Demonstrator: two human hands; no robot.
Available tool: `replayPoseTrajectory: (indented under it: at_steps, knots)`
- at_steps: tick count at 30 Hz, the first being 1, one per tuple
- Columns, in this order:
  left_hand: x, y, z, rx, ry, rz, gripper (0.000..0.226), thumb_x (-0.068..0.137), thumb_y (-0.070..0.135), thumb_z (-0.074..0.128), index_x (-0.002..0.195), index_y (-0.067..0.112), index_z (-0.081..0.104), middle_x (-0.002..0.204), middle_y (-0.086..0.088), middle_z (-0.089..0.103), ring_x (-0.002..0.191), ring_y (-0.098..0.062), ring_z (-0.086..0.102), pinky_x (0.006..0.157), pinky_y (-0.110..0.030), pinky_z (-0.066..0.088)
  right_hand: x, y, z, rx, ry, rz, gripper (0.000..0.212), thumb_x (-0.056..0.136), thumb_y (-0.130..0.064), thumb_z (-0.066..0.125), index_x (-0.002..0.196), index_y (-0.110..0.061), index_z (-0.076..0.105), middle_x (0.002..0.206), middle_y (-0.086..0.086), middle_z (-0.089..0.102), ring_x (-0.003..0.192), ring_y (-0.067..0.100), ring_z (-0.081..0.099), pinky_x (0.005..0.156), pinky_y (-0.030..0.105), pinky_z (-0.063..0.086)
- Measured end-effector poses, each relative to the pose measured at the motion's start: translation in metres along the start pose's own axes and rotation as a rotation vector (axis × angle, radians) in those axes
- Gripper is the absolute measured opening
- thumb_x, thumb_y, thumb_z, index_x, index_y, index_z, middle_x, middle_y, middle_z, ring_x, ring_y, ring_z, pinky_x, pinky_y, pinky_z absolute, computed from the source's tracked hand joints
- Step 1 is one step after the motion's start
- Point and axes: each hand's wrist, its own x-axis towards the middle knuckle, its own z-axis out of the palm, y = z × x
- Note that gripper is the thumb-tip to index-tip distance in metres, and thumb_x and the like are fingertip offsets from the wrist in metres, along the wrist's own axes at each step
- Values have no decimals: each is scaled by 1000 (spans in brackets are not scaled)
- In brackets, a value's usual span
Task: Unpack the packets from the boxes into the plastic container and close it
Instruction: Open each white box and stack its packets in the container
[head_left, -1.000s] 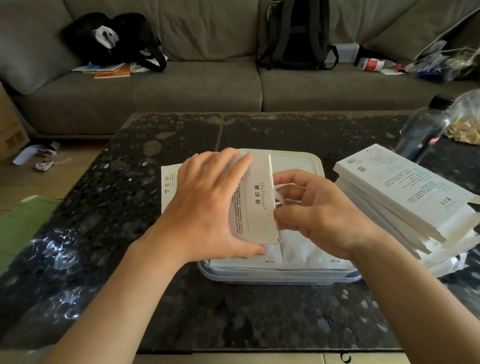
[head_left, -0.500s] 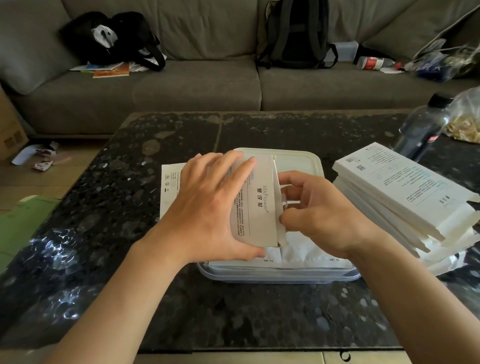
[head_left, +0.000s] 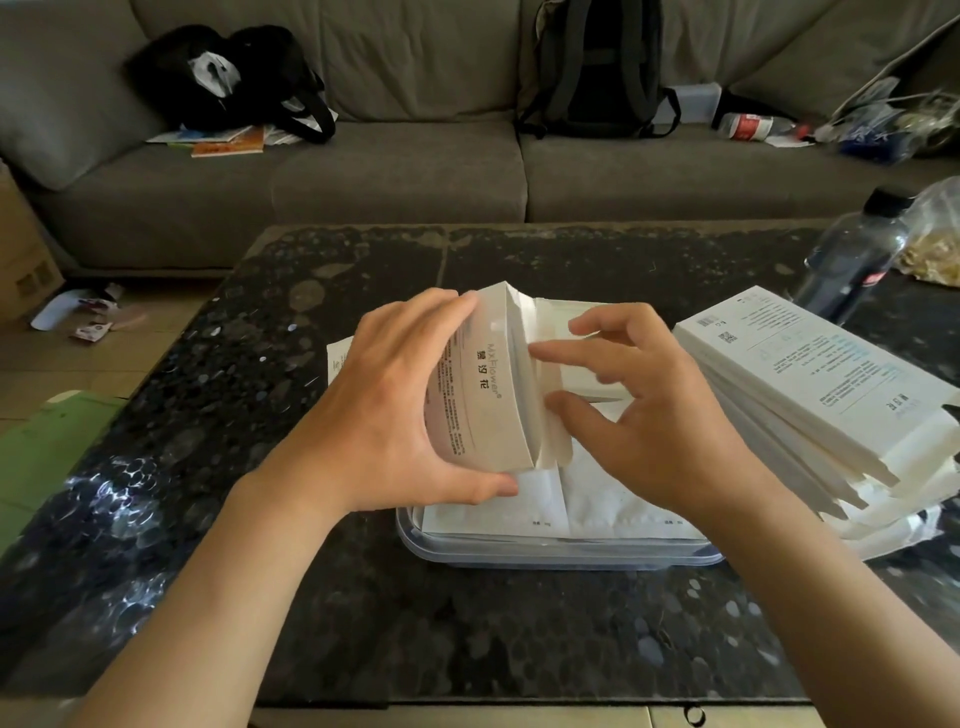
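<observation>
My left hand (head_left: 384, 410) grips a white printed box (head_left: 483, 395), held on its edge above the clear plastic container (head_left: 545, 556) at the table's middle. The box's right end is open, and white packet edges (head_left: 553, 431) stick out of it. My right hand (head_left: 665, 415) has its fingers spread, and its index finger and thumb touch those edges at the opening. Flat white packets (head_left: 597, 504) lie inside the container. No lid sits on the container.
A stack of white boxes (head_left: 810, 379) lies right of the container. Behind the stack are a dark bottle (head_left: 852, 254) and a plastic bag (head_left: 935, 244). A flat white sheet (head_left: 340, 358) shows left of my left hand. The dark stone table (head_left: 363, 597) stands before a grey sofa with a backpack (head_left: 592, 67).
My left hand has raised and tilted the box more upright. My right hand has let go of its pinch at the flap and spread its fingers at the box's open end.
</observation>
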Motion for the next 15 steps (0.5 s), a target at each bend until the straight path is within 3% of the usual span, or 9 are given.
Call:
replayPoseTrajectory:
  at_steps: [4, 9, 13, 15]
  knots:
    - [-2, -1, -5, -71, 69, 16, 127, 50, 75, 81, 154, 24, 29, 150, 32, 25, 143, 2, 26, 116, -14, 21, -2, -9, 3, 88, 74, -53, 31, 88, -23, 74, 119, -28, 73, 104, -18, 56, 101, -5, 55, 73, 7, 52]
    - [-3, -1, -7, -113, 86, 29, 122, 48, 70, 85, 150, 30, 32, 146, 31, 32, 138, 4, 33, 110, -6, 24, -3, -27, -2, 204, -9, 69, 30, 91, -38, 64, 117, -27, 75, 99, -23, 55, 100, -8, 53, 73, 5, 47]
    - [-3, 2, -3, -43, 96, 75, 120, 53, 72, 82, 149, 18, 36, 148, 13, 39, 138, -6, 35, 113, -16, 29, 0, -40, -6, -12, -54, 131, 65, 73, -74, 49, 118, -33, 70, 94, -28, 44, 97, -14, 48, 63, 4, 44]
    - [-1, 6, 0, 8, 98, 101, 120, 54, 72, 83, 148, 13, 37, 151, 3, 41, 139, -15, 37, 116, -31, 33, 0, -45, -7, -82, -86, 151, 52, 77, -70, 58, 112, -33, 63, 96, -24, 51, 86, -1, 56, 60, 11, 48]
